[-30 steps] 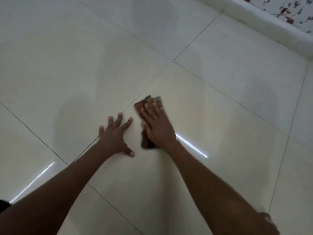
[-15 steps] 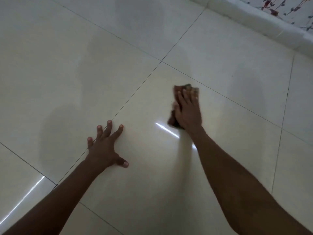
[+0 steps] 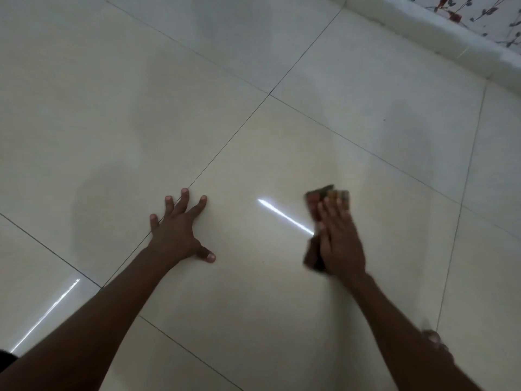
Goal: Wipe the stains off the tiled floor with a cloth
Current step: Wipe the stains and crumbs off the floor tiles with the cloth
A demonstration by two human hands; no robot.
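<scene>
Cloth (image 3: pixel 328 194), a dark, crumpled rag at centre right of the frame, lies flat under the right hand (image 3: pixel 339 244), whose straight fingers press it to the glossy cream tiled floor (image 3: pixel 253 292); it looks soft, light and limp, best held by palm pressure from above. At lower centre the left hand (image 3: pixel 180 230) rests splayed across a thin dark grout line. Farther off, at upper right, a pale skirting (image 3: pixel 439 32) meets a floral-patterned wall.

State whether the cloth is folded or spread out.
Bunched, not spread: the cloth shows only as a small wad past the fingertips and beside the palm of the right hand.
</scene>
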